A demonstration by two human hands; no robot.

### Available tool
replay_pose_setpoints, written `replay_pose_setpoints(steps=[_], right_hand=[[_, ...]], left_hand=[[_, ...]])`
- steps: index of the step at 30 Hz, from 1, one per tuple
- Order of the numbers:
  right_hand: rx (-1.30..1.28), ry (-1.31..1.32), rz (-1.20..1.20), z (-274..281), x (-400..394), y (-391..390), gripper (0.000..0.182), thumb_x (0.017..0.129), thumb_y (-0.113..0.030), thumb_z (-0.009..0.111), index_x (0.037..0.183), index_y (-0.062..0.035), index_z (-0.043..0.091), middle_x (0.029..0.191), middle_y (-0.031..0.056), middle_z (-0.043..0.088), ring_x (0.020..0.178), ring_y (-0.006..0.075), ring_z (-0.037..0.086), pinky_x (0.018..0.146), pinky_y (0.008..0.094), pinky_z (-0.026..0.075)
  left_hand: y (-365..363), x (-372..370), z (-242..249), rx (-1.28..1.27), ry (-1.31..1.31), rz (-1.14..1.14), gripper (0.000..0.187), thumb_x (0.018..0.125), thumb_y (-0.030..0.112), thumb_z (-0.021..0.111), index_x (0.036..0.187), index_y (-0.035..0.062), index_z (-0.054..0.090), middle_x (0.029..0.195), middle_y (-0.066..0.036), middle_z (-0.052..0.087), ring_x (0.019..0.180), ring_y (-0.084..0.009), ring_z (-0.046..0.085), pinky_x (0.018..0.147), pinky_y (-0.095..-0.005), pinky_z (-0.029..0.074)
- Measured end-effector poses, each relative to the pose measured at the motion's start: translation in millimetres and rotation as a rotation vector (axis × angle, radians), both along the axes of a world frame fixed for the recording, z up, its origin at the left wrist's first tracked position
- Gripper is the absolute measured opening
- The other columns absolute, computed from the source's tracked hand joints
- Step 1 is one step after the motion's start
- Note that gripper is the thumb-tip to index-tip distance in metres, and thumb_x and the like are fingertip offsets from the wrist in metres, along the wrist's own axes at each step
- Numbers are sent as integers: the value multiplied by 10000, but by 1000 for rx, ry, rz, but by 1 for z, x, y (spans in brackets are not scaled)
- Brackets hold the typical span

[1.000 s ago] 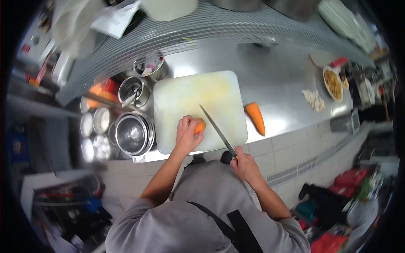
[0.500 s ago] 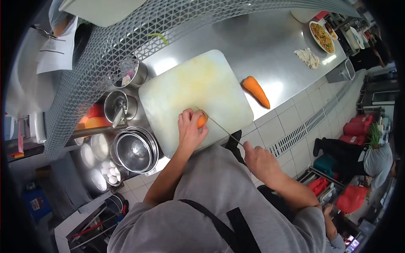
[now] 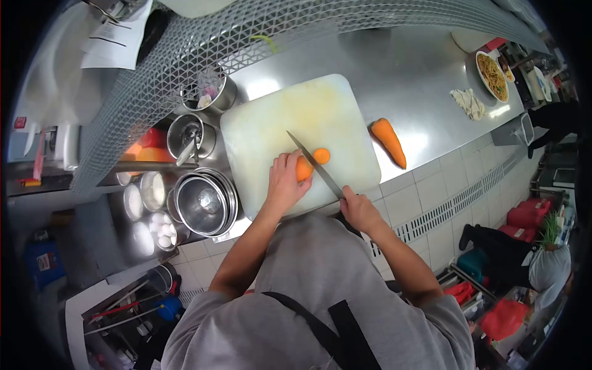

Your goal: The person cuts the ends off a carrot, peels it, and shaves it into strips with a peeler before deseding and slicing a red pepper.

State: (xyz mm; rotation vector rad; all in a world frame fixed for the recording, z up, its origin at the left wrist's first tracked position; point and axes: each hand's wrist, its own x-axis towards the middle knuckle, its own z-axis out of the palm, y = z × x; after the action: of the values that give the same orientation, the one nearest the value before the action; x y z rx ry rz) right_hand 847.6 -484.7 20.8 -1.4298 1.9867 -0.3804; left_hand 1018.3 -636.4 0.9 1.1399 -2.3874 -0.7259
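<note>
On the white cutting board [image 3: 271,117] my left hand [image 3: 285,184] is closed around an orange carrot piece [image 3: 304,168], fingers pressing it down. My right hand [image 3: 361,209] grips the handle of a kitchen knife [image 3: 325,174], whose long blade lies along the right side of that piece, its tip pointing up and left. Just right of the blade rests a round carrot slice [image 3: 322,156], cut face up. A whole carrot [image 3: 389,143] lies on the steel counter [image 3: 401,74], right of the board and apart from both hands.
Left of the board stand stacked steel bowls [image 3: 200,206], a steel pot with utensils [image 3: 190,139] and another pot [image 3: 221,95]. A metal mesh shelf [image 3: 203,43] hangs over the counter's back. At the far right are a noodle dish [image 3: 492,77] and a crumpled cloth [image 3: 468,103]. Another person [image 3: 546,271] is at right.
A round slice now lies apart from the carrot piece. The knife has moved from the piece's end to across its right side, with my right hand closer to the board. The view has shifted slightly.
</note>
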Motion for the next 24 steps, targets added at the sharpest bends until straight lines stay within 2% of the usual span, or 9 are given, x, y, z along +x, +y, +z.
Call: replay_pose_setpoints(steps=[1, 3, 6, 7, 9, 10, 14, 24], right_hand=[[1, -103, 12, -2, -9, 0, 173, 940, -162, 491, 1034, -37, 415, 781, 279, 629, 787, 491, 619, 728, 595, 484], [-12, -210, 32, -5, -25, 6, 193, 946, -177, 493, 1058, -39, 419, 804, 287, 629, 813, 495, 616, 757, 597, 476], [4, -122, -24, -6, -40, 19, 226, 948, -192, 500, 1105, -48, 427, 837, 293, 630, 812, 511, 608, 782, 594, 470], [11, -87, -35, -3, -43, 23, 233, 948, -194, 500, 1112, -46, 427, 839, 293, 631, 795, 510, 610, 765, 590, 478], [20, -56, -53, 8, -47, 32, 240, 949, -197, 499, 1119, -43, 428, 841, 292, 631, 778, 508, 611, 747, 585, 486], [44, -19, -31, 21, -46, 35, 232, 943, -187, 503, 1112, -42, 437, 833, 296, 632, 776, 502, 618, 739, 580, 495], [144, 21, 69, 55, -37, 45, 209, 915, -144, 515, 1083, -29, 466, 809, 288, 641, 771, 485, 640, 712, 563, 519], [332, 111, 55, 111, -9, 29, 178, 906, -110, 490, 1055, -16, 469, 779, 266, 646, 775, 470, 648, 711, 549, 524]], left_hand=[[-2, 0, 5, -22, -5, 2, 615, 711, 120, 749, 1278, 89, 514, 1124, -132, 486, 1033, -334, 510, 868, -441, 453], [-5, 1, 15, 291, 400, 165, 661, 746, 145, 781, 1325, 59, 473, 1136, -141, 506, 1043, -333, 543, 871, -410, 486], [-4, 18, 34, 257, 459, 271, 598, 779, 173, 789, 1289, 38, 507, 1115, -145, 524, 1034, -330, 570, 861, -385, 502], [1, 24, 32, 253, 456, 269, 598, 779, 173, 789, 1289, 38, 507, 1115, -145, 524, 1034, -330, 570, 861, -385, 502], [15, 38, 16, 131, 160, 261, 528, 792, 180, 784, 1240, 21, 553, 1103, -150, 520, 999, -319, 574, 870, -386, 495], [23, 40, 11, 91, 138, 278, 496, 783, 196, 795, 1197, 21, 586, 1085, -144, 508, 984, -310, 565, 869, -385, 492], [52, 38, 6, 134, 95, 338, 521, 776, 232, 800, 1208, 37, 584, 1063, -131, 502, 958, -303, 567, 850, -385, 489], [51, 31, 15, 226, 56, 373, 480, 776, 255, 791, 1138, 25, 575, 1034, -145, 494, 903, -323, 571, 799, -409, 492]])
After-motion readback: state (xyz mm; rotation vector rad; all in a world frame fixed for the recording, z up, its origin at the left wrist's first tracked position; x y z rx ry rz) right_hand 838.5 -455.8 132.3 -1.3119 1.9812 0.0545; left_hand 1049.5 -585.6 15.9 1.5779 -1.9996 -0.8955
